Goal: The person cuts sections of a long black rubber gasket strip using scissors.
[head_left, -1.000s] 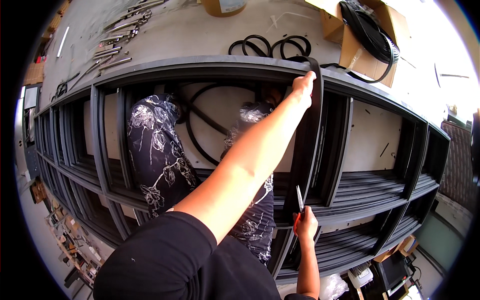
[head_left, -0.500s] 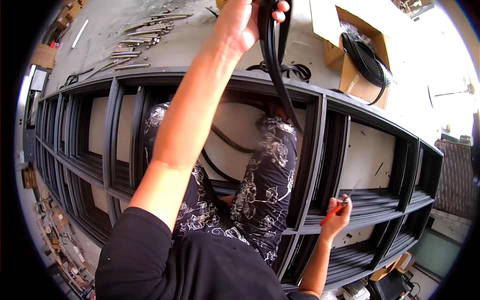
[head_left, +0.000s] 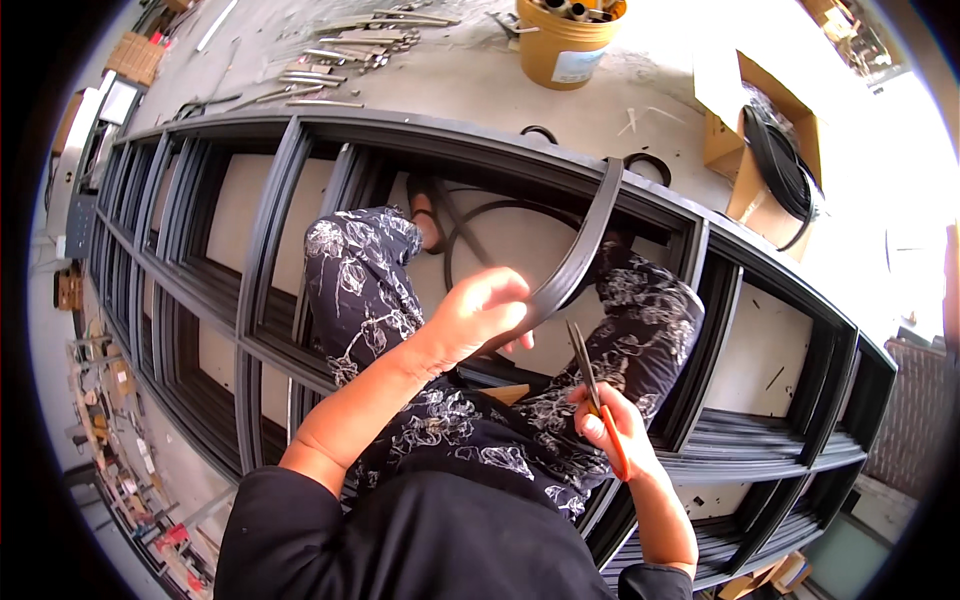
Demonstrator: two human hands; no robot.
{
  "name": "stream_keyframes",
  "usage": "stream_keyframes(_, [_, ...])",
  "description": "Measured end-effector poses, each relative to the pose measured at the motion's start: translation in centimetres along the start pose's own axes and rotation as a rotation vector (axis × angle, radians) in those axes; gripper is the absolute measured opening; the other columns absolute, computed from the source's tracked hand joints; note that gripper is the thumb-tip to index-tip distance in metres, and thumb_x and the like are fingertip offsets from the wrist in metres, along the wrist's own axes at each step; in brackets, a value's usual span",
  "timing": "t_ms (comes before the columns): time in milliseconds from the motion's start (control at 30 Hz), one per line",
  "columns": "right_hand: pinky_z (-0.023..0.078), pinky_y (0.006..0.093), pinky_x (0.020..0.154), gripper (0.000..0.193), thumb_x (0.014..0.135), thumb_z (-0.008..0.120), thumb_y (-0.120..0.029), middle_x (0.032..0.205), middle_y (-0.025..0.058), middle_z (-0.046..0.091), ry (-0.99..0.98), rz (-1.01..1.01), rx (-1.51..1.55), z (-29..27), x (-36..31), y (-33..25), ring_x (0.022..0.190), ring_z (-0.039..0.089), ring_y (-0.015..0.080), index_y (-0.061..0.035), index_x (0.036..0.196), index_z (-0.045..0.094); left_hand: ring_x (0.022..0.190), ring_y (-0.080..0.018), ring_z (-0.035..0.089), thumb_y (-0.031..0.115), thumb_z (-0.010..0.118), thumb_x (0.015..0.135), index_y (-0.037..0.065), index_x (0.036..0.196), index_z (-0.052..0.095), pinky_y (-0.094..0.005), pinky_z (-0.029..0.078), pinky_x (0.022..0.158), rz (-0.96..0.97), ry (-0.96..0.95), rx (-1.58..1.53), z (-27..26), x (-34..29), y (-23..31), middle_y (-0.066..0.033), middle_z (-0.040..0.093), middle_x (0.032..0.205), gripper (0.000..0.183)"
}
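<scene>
My left hand [head_left: 488, 318] is closed on a black rubber strip [head_left: 578, 262], in front of my lap. From the hand the strip curves up and over the far rail of the dark grey metal frame [head_left: 440, 126]. Beside it, to the right, my right hand [head_left: 615, 430] grips scissors [head_left: 592, 398] with orange handles, blades pointing up toward the strip but apart from it. Whether the blades are parted is hard to tell. More of the black strip loops down on the floor inside the frame, between my legs.
Beyond the frame stands a yellow bucket [head_left: 568, 45] holding tube pieces. Right of it, an open cardboard box [head_left: 735, 150] contains a coil of black strip [head_left: 778, 165]. Metal bars [head_left: 365, 45] lie scattered on the far left floor. Frame rails surround my legs on all sides.
My left hand has come back from beyond the far rail to my lap, bringing the strip. My right hand has moved left with the scissors, close to it. The view has shifted.
</scene>
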State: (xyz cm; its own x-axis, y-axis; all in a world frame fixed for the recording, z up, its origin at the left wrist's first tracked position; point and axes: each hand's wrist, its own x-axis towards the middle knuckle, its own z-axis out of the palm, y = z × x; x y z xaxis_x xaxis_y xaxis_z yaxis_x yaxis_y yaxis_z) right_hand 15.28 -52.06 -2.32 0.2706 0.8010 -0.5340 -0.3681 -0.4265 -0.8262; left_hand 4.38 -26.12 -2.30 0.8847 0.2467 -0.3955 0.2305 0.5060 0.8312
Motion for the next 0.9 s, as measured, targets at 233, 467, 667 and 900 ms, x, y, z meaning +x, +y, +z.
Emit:
stream_keyframes(233, [0.046, 0.0284, 0.082, 0.047, 0.089, 0.071, -0.039, 0.092, 0.0032, 0.058, -0.181, 0.133, -0.18, 1.5, 2.8, 0.2, 0.088, 0.053, 0.0131, -0.0028, 0.116, 0.059, 0.069, -0.0172, 0.065, 0.016, 0.06, 0.093, 0.0, 0.098, 0.053, -0.0263, 0.053, 0.066, -0.086, 0.132, -0.121, -1.9, -3.0, -0.9, -0.0173, 0.069, 0.083, 0.018])
stream_keyframes(467, [0.044, 0.0259, 0.074, 0.049, 0.089, 0.072, -0.039, 0.085, 0.0004, 0.053, -0.287, 0.078, -0.167, 2.1, 5.2, 0.1, 0.079, 0.049, 0.0106, -0.0034, 0.119, 0.058, 0.065, -0.0175, 0.065, 0.016, 0.06, 0.094, -0.001, 0.098, 0.053, -0.026, 0.053, 0.063, -0.089, 0.211, -0.179, -3.5, -4.7, -1.1, -0.0184, 0.069, 0.081, 0.018])
stream_keyframes(667, [0.044, 0.0244, 0.07, 0.051, 0.087, 0.073, -0.039, 0.083, -0.0006, 0.053, -0.293, 0.02, -0.171, 1.9, 4.9, -0.9, 0.075, 0.049, 0.009, -0.0042, 0.121, 0.058, 0.064, -0.0165, 0.064, 0.016, 0.06, 0.094, -0.001, 0.1, 0.053, -0.0252, 0.052, 0.061, -0.098, 0.178, -0.189, -2.8, -4.3, -1.1, -0.018, 0.069, 0.08, 0.019])
stream_keyframes(900, [0.044, 0.0264, 0.069, 0.054, 0.083, 0.077, -0.039, 0.078, 0.0002, 0.052, -0.135, -0.067, -0.281, 1.1, 4.9, -5.1, 0.072, 0.05, 0.0106, -0.0017, 0.12, 0.06, 0.074, -0.0172, 0.068, 0.016, 0.062, 0.092, -0.001, 0.098, 0.052, -0.0266, 0.055, 0.063, 0.052, 0.009, -0.072, -0.6, -1.2, 1.5, -0.0087, 0.063, 0.085, 0.02])
